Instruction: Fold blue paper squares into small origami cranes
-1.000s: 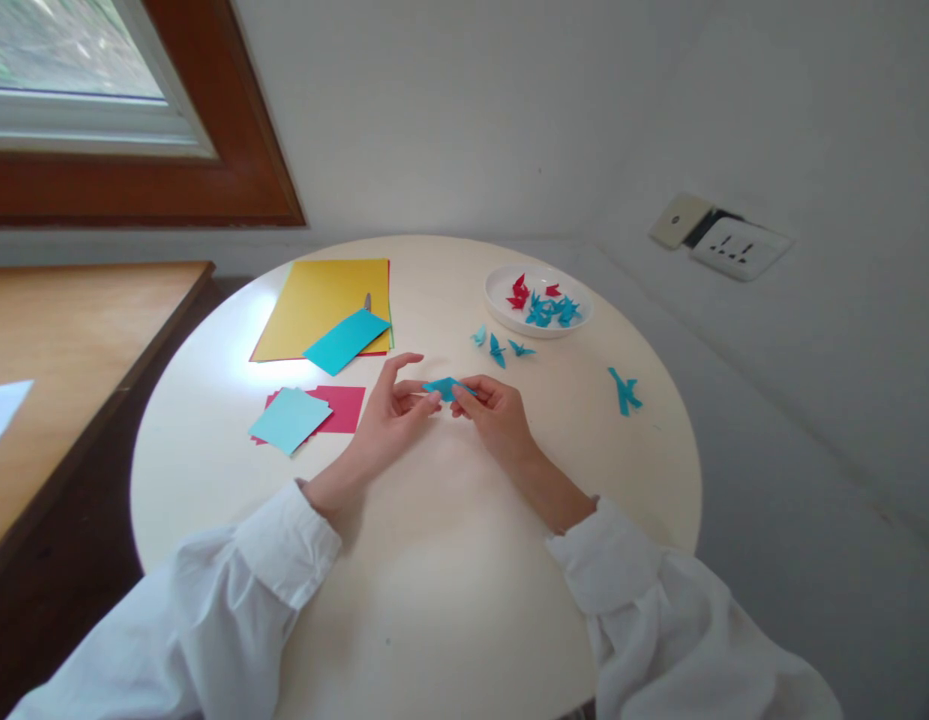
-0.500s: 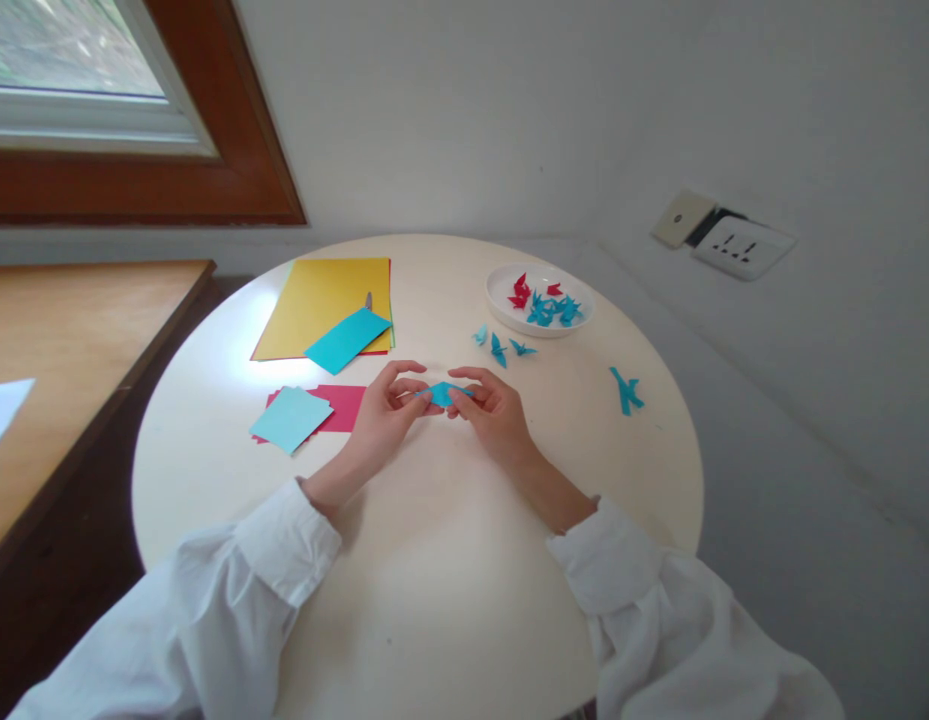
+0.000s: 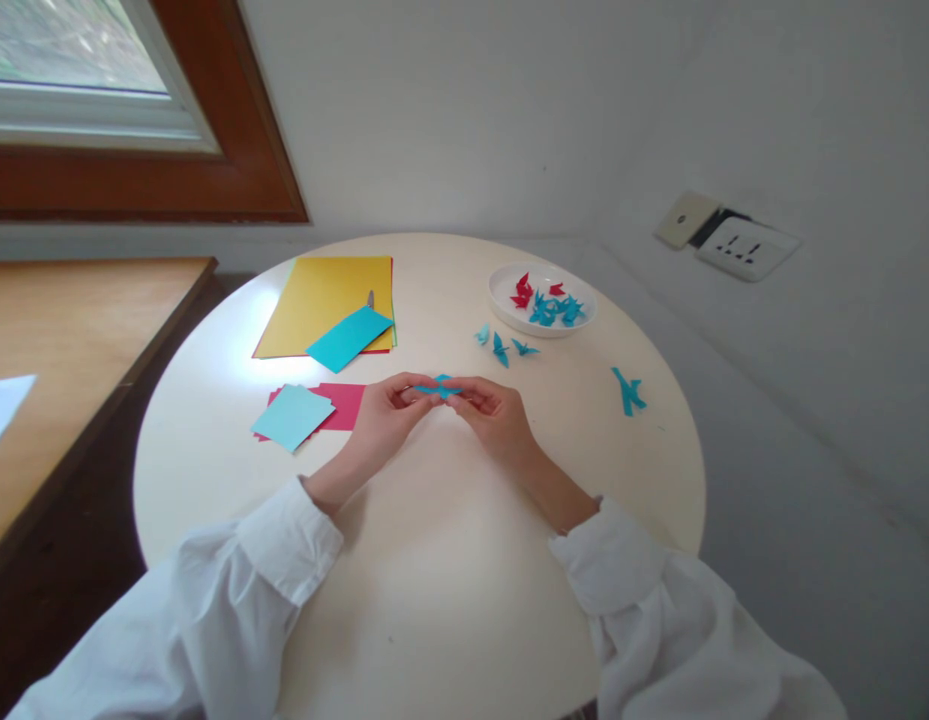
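A small folded piece of blue origami paper is held between my two hands over the middle of the table. My left hand pinches its left side with thumb and index finger. On the opposite side, my right hand pinches it the same way. Fingers cover parts of the paper, so its full shape is hidden. Just beyond my right hand lie a blue paper crane, another blue crane and a pale blue one.
A white dish at the back right holds several red and blue folded papers. Blue paper strips lie at the right. To the left are yellow sheets, a blue rectangle, pale blue squares and pink paper.
The index fingers have come down onto the folded paper's upper edge, where before they were raised off it. The paper now shows a flatter, wider diamond. Other things stay put.
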A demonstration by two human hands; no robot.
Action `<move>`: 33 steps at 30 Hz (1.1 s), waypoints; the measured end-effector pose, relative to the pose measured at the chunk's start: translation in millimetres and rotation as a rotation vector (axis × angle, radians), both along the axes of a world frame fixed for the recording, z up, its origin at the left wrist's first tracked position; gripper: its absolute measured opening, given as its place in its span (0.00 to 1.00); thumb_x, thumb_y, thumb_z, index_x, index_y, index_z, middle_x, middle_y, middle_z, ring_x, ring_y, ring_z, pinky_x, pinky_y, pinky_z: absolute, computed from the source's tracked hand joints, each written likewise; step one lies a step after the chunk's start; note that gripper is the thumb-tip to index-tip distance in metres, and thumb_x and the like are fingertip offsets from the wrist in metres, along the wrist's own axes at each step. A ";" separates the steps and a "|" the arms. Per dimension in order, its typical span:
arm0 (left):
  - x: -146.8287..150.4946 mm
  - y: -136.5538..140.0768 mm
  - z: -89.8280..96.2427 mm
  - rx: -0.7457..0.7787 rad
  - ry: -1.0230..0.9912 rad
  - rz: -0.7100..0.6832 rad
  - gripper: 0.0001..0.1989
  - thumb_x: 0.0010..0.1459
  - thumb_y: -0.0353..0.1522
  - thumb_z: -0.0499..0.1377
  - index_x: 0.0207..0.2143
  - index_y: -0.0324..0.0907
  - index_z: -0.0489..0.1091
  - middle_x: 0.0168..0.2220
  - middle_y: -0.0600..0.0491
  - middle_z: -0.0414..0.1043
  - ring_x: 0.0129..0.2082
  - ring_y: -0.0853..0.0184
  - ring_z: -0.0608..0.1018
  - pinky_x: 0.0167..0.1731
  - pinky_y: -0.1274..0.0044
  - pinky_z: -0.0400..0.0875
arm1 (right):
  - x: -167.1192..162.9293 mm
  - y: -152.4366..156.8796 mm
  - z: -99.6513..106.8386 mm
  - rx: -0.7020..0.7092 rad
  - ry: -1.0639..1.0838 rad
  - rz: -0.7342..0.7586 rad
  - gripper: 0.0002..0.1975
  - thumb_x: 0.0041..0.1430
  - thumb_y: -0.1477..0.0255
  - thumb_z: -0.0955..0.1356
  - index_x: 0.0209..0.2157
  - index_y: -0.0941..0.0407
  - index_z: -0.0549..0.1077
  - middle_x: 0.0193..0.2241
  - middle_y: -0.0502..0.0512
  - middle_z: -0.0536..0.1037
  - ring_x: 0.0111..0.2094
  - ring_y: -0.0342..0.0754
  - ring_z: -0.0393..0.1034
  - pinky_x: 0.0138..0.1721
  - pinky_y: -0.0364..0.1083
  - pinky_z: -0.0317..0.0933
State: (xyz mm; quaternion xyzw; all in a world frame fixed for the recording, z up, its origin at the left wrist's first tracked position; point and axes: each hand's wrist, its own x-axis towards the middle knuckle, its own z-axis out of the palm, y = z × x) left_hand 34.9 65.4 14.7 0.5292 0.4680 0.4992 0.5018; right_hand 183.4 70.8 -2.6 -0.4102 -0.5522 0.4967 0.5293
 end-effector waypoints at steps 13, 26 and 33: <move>1.7 -0.5 -2.1 0.020 0.043 0.045 0.10 0.41 0.36 0.66 0.28 0.41 0.74 0.20 0.55 0.71 0.20 0.71 0.70 0.19 0.79 0.61 | -2.8 -1.7 1.7 0.016 0.022 -0.042 0.06 0.44 0.68 0.71 0.27 0.54 0.75 0.27 0.51 0.79 0.29 0.44 0.71 0.35 0.46 0.67; 3.6 -0.4 -5.4 0.136 -0.012 0.079 0.08 0.43 0.34 0.65 0.23 0.39 0.72 0.28 0.52 0.73 0.25 0.71 0.72 0.25 0.79 0.66 | -4.2 0.8 -0.3 0.107 -0.036 -0.073 0.03 0.47 0.71 0.68 0.24 0.56 0.72 0.21 0.48 0.72 0.22 0.40 0.64 0.26 0.42 0.61; 5.2 0.0 -4.5 0.042 -0.059 0.032 0.08 0.41 0.32 0.66 0.26 0.39 0.73 0.26 0.53 0.74 0.26 0.70 0.73 0.27 0.79 0.67 | -3.6 0.1 -0.5 0.101 -0.029 -0.114 0.02 0.45 0.72 0.68 0.24 0.56 0.72 0.22 0.49 0.73 0.23 0.41 0.65 0.27 0.42 0.62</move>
